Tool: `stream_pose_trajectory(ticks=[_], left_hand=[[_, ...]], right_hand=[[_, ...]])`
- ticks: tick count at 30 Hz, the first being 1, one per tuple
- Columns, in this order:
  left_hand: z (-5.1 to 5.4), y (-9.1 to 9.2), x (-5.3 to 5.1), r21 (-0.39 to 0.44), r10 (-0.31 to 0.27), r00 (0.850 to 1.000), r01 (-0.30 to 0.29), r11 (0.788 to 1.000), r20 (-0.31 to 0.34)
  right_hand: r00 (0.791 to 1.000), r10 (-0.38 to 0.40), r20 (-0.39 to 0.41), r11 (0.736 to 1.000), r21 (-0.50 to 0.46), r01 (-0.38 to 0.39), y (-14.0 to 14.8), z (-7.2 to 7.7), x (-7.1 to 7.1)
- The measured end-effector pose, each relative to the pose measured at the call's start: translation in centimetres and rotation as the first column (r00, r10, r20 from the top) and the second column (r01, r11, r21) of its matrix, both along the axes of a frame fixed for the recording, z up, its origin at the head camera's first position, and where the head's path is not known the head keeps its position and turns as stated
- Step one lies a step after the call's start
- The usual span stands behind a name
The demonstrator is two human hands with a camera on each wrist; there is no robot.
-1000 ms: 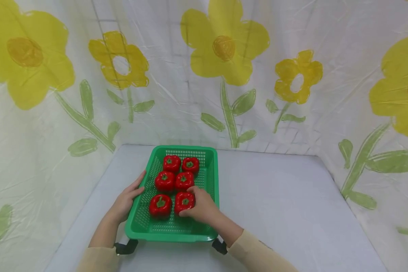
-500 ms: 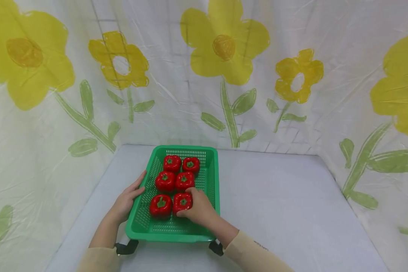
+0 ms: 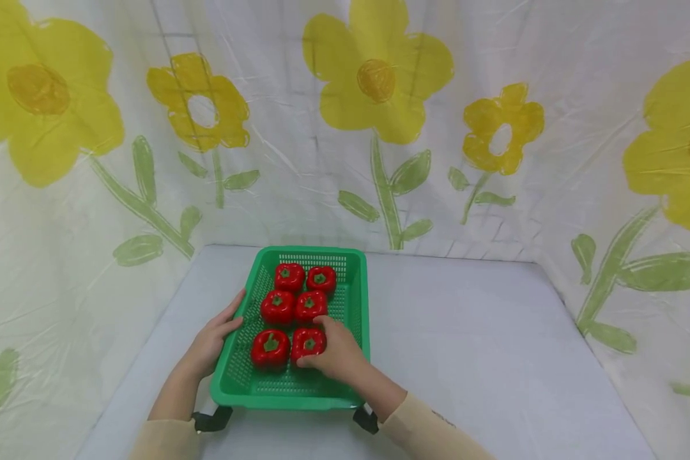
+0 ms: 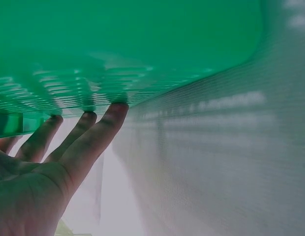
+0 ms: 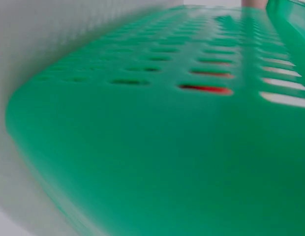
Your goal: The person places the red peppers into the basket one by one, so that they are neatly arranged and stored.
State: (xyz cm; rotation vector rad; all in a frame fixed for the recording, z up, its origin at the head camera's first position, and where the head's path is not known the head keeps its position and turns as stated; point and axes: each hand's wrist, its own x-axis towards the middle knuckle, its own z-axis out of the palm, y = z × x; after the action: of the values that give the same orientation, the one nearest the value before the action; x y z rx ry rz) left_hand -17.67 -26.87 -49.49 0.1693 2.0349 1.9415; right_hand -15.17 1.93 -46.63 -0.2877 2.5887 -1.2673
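A green plastic basket (image 3: 290, 402) with slotted walls holds several red bell peppers (image 3: 278, 306), their green stems facing up. At its near right, my right hand (image 3: 342, 350) grips one bell pepper (image 3: 308, 342), thumb on the near side and fingers on the far side. Beside it on the left sits another bell pepper (image 3: 270, 349), untouched. My left hand (image 3: 208, 342) rests against the basket's left side with fingers extended. In the left wrist view, its straight fingers (image 4: 96, 140) touch the slotted wall. The right wrist view shows the basket wall (image 5: 142, 157), hiding the right hand's grip.
The basket stands on a white table (image 3: 466, 345), towards its left half. A white curtain (image 3: 299, 185) printed with yellow flowers hangs behind the table and along both sides. Dark straps (image 3: 213, 420) show at both wrists below the basket's near edge.
The right hand and the bell pepper it grips have shifted slightly left, closer to the neighbouring pepper. The left hand and the basket stay in place.
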Motion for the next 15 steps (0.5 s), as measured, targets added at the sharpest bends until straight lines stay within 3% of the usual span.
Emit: stream_pose_trajectory(ticks=[15], left_hand=[[0.1,-0.1,-0.1,0.004,0.004,1.0,-0.004,1.0,0.008]], right_hand=[[0.999,-0.004,0.032,0.984,-0.175,0.01,3.5,2.8,0.9]])
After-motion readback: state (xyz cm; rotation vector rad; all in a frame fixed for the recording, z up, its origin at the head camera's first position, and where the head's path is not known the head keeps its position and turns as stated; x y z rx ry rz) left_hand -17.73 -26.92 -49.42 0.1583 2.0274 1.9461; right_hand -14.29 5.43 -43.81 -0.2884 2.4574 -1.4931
